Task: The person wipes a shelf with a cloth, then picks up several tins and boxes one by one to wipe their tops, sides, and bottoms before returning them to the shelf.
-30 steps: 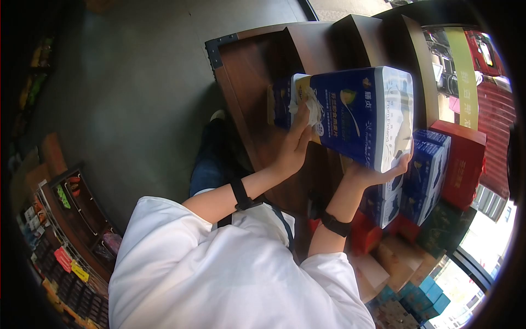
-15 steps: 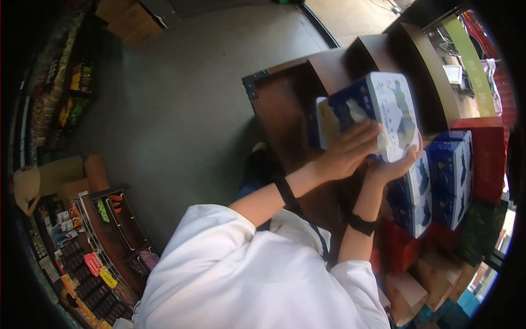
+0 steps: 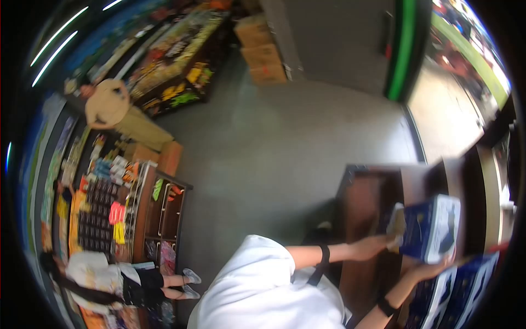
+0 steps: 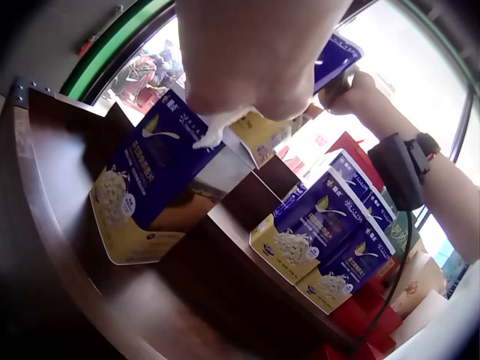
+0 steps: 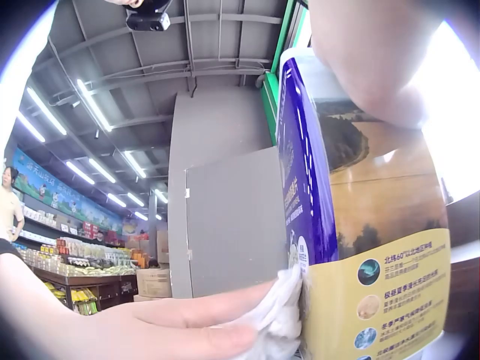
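Note:
A blue, white and yellow carton (image 3: pixel 419 230) is held up over a dark wooden shelf unit (image 3: pixel 366 205). My right hand (image 3: pixel 430 270) grips its white end, seen from close by in the right wrist view, where the carton (image 5: pixel 375 292) shows its printed side. In my left hand (image 3: pixel 372 247) is a crumpled white tissue (image 5: pixel 277 322), pinched between the fingers and touching the carton near its yellow part. The left wrist view shows a similar carton (image 4: pixel 154 176) standing on the shelf, behind the tissue (image 4: pixel 217 129).
More blue cartons (image 4: pixel 307 225) stand stacked beside red boxes (image 4: pixel 375 319). Across the grey floor (image 3: pixel 263 164) are a stocked display (image 3: pixel 104 208), a person in a white top (image 3: pixel 98 274) and another in a beige top (image 3: pixel 108 103). Brown cardboard boxes (image 3: pixel 263 60) stand by a wall.
The head view has swung left, bringing more of the shop into sight. My left hand has moved off the carton's white end to its yellow end; my right hand keeps its grip.

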Demonstrator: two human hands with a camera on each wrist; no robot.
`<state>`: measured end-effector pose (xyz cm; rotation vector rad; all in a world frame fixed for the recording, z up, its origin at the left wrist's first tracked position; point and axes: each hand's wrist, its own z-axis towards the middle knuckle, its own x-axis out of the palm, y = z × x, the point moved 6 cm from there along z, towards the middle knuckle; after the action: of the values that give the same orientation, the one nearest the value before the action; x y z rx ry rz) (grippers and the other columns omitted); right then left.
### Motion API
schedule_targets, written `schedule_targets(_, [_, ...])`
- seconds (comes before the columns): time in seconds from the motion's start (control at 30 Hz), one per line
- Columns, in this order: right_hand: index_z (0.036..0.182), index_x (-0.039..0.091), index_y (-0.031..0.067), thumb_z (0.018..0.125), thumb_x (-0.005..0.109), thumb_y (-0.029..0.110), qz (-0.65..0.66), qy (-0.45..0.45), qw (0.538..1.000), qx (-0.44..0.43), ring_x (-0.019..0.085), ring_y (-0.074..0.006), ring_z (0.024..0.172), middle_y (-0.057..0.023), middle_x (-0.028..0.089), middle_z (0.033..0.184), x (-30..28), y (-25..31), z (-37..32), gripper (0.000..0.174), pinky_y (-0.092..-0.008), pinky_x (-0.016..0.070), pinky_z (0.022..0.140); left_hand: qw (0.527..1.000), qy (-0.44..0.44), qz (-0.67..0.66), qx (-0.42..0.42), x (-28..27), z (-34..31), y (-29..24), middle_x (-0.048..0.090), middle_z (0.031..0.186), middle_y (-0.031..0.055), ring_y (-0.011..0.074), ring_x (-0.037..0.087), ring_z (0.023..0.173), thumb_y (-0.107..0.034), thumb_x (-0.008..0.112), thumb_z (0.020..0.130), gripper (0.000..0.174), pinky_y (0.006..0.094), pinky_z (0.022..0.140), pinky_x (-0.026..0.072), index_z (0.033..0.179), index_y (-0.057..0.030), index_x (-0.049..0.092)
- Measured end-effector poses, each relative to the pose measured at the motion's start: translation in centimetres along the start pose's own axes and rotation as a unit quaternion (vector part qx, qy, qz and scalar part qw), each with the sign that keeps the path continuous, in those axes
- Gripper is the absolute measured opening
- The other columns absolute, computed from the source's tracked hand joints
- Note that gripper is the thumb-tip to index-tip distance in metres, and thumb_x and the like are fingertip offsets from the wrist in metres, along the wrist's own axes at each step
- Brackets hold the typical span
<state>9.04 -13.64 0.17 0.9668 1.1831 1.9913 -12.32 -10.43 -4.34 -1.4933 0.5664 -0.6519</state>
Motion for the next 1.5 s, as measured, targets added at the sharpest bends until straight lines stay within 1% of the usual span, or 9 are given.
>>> schedule_targets(0.07, [0.120,0.049,-0.0052,0.098,0.032,0.022,0.076,0.006,0.996,0.039,0.049,-0.0327,0.116,-0.0189,0.051,0.126,2.0,1.4,-0.9,0.039,-0.0432,0.0356,0.103,0.988,-0.038,0.059,0.134,-1.0,-0.1,1.0,0.041,0.140,0.0171,0.0284,0.040,0.129,0.003,0.041,0.091,0.044,0.0318,0.106,0.0325,0.134,0.0040,0.039])
schedule_targets(0.1, [0.119,0.050,-0.0045,0.097,0.032,0.026,-0.116,0.099,0.936,-0.317,0.049,-0.0326,0.117,-0.0190,0.051,0.126,0.0,-0.1,0.4,0.042,-0.0428,0.0350,0.103,0.980,-0.077,0.110,0.145,-1.6,-0.2,0.8,0.039,0.141,0.0164,0.0284,0.038,0.131,0.007,0.044,0.088,0.046,0.0333,0.107,0.0316,0.133,0.0052,0.039])
schedule_targets(0.13, [0.118,0.051,-0.0026,0.094,0.032,0.030,-0.051,0.041,0.996,-0.053,0.049,-0.0302,0.115,-0.0183,0.052,0.125,-0.3,-1.8,1.8,0.045,-0.0411,0.0351,0.102,0.971,-0.104,0.112,0.183,-2.1,0.1,-0.5,0.037,0.143,0.0152,0.0286,0.035,0.132,0.009,0.045,0.086,0.049,0.0346,0.109,0.0288,0.134,0.0046,0.039])
schedule_targets(0.7, [0.118,0.052,-0.0026,0.092,0.033,0.031,0.083,0.058,0.994,-0.030,0.050,-0.0284,0.114,-0.0180,0.052,0.123,-0.2,-3.2,0.6,0.047,-0.0402,0.0356,0.101,0.814,0.073,0.319,0.479,4.7,8.8,-14.9,0.068,0.091,0.0128,0.0277,0.062,0.095,-0.010,0.061,0.074,0.012,0.0378,0.094,0.0418,0.080,-0.0023,0.068])
schedule_targets(0.9, [0.117,0.051,-0.0035,0.087,0.038,0.026,-0.080,-0.048,0.994,-0.051,0.051,-0.0262,0.111,-0.0161,0.054,0.120,2.0,0.0,-0.3,0.044,-0.0387,0.0377,0.099,0.773,0.228,0.467,0.365,2.4,12.3,-18.5,0.064,0.086,0.0159,0.0320,0.062,0.086,-0.010,0.052,0.076,0.012,0.0402,0.080,0.0488,0.078,-0.0031,0.062])
schedule_targets(1.03, [0.115,0.049,-0.0030,0.086,0.045,0.031,0.053,-0.047,0.996,-0.048,0.054,-0.0208,0.105,-0.0136,0.056,0.113,2.4,1.2,-0.2,0.045,-0.0347,0.0408,0.095,0.781,0.255,0.417,0.389,4.2,14.2,-16.6,0.057,0.117,0.0233,0.0342,0.050,0.116,-0.005,0.050,0.083,0.025,0.0409,0.102,0.0369,0.104,0.0035,0.058])
schedule_targets(1.3, [0.116,0.049,0.0005,0.096,0.025,0.055,0.112,-0.040,0.991,-0.056,0.050,-0.0160,0.106,-0.0098,0.054,0.112,1.4,1.2,0.0,0.062,-0.0291,0.0382,0.093,0.770,0.398,0.361,0.344,8.1,11.6,-16.5,0.051,0.127,0.0208,0.0332,0.044,0.124,-0.013,0.048,0.092,0.038,0.0380,0.106,0.0315,0.127,0.0024,0.047])
schedule_targets(1.33, [0.118,0.048,-0.0001,0.094,0.025,0.060,0.116,0.000,0.992,-0.058,0.050,-0.0167,0.107,-0.0099,0.052,0.116,1.4,1.7,0.1,0.068,-0.0294,0.0378,0.094,0.805,0.453,0.341,0.173,7.8,12.1,-17.2,0.053,0.125,0.0178,0.0286,0.050,0.117,-0.017,0.045,0.095,0.038,0.0331,0.103,0.0334,0.127,0.0029,0.046])
schedule_targets(1.5, [0.127,0.047,0.0049,0.092,0.052,0.039,0.011,-0.021,0.992,-0.122,0.050,-0.0194,0.110,-0.0096,0.053,0.120,1.7,5.2,-0.3,0.050,-0.0312,0.0364,0.096,0.824,0.521,0.168,0.145,7.0,15.5,-16.4,0.038,0.138,0.0137,0.0222,0.050,0.116,-0.024,0.049,0.094,0.037,0.0317,0.093,0.0416,0.125,-0.0038,0.052])
